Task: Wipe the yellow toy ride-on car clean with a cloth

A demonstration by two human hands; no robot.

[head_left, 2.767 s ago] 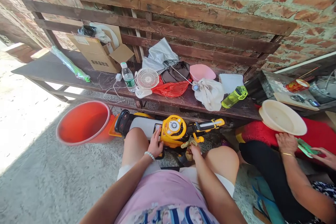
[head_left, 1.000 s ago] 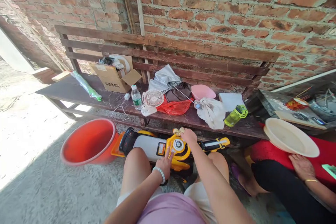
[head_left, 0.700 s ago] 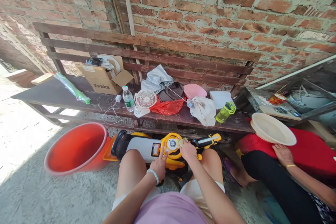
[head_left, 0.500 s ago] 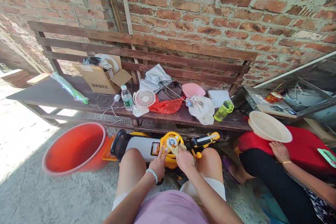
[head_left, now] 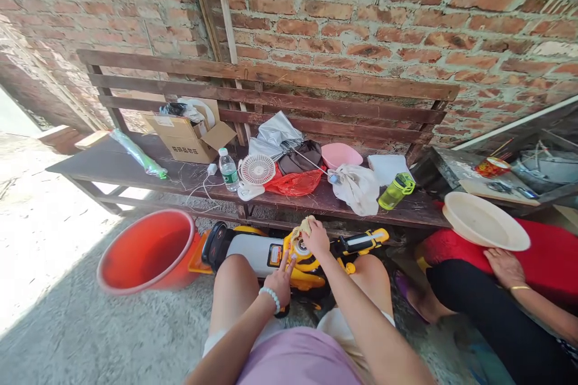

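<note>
A yellow-and-grey ride-on toy vehicle stands between my knees, with its yellow steering wheel (head_left: 289, 243) facing up. My left hand (head_left: 278, 286), with a pale bead bracelet at the wrist, has two fingers stretched out and spread against the near left part of the wheel. My right hand (head_left: 318, 238) is closed on a pale yellow cloth (head_left: 303, 227), pressed to the far rim of the wheel. Part of the wheel is hidden under that hand and the cloth. The toy's grey body (head_left: 251, 246) extends to the left, its yellow-and-black arm (head_left: 365, 240) to the right.
A red tub (head_left: 103, 271) stands on the ground at left. Behind the toy, a wooden bench (head_left: 180, 183) bears a cardboard box (head_left: 185, 143), a fan (head_left: 257, 169), bottles and bags. On the right sits another person, one hand (head_left: 506, 267) beside a cream basin (head_left: 487, 222).
My right hand has moved the cloth from the wheel's right side to its far rim. The left hand stays at the wheel. The whole view has shifted slightly.
</note>
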